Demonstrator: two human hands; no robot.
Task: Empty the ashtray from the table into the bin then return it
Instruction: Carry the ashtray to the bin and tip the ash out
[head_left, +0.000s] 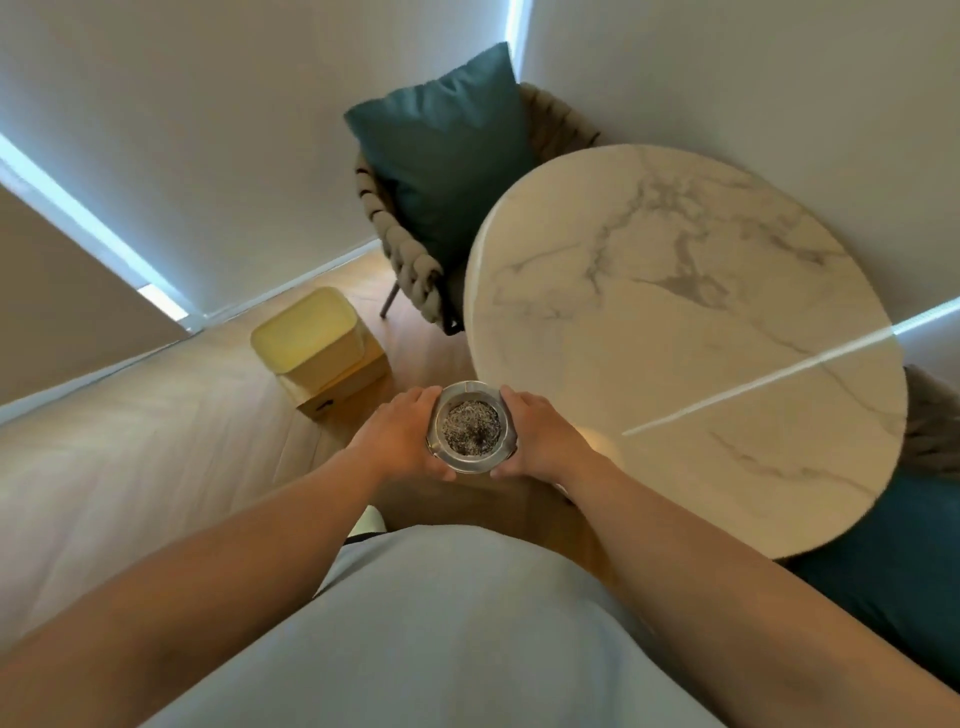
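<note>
A round metal ashtray (470, 427) with grey ash in its bowl is held upright in the air, just off the near left edge of the round marble table (685, 332). My left hand (400, 436) grips its left side and my right hand (537, 434) grips its right side. The yellow bin (306, 332) with its lid shut stands on the floor to the far left of the ashtray, atop a small cardboard box.
A woven chair (410, 260) with a teal cushion (447, 156) stands behind the table against the wall. Another teal seat (883, 587) shows under the table's right side. Wooden floor (156, 441) stretches to the left.
</note>
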